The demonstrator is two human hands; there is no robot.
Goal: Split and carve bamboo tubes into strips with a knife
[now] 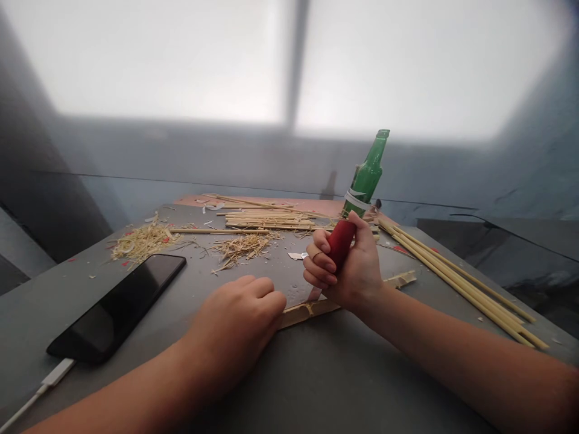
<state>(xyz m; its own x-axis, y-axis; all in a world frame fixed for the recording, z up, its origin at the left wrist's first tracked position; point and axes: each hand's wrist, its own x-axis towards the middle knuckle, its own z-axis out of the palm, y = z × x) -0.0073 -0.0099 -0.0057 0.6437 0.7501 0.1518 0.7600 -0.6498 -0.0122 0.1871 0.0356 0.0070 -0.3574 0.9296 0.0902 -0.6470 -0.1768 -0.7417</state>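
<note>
My left hand (246,316) is closed on the near end of a split bamboo strip (312,308), its fingertips hidden beneath the knuckles. The strip lies low over the table, runs behind my right wrist and shows again on the far side. My right hand (348,262) is wrapped round the thick red handle (341,238) of a tool, held above the strip. A small pale, flat piece shows just under that fist; whether it is the tool's blade I cannot tell. Beyond the right hand stands a green glass bottle (367,175) with a white band.
A black phone (120,307) with a white cable (54,375) lies at the left. Heaps of shavings (145,241) and several thin sticks (266,220) lie toward the table's back. Long bamboo sticks (452,280) lie along the right edge. A wall (217,150) rises behind.
</note>
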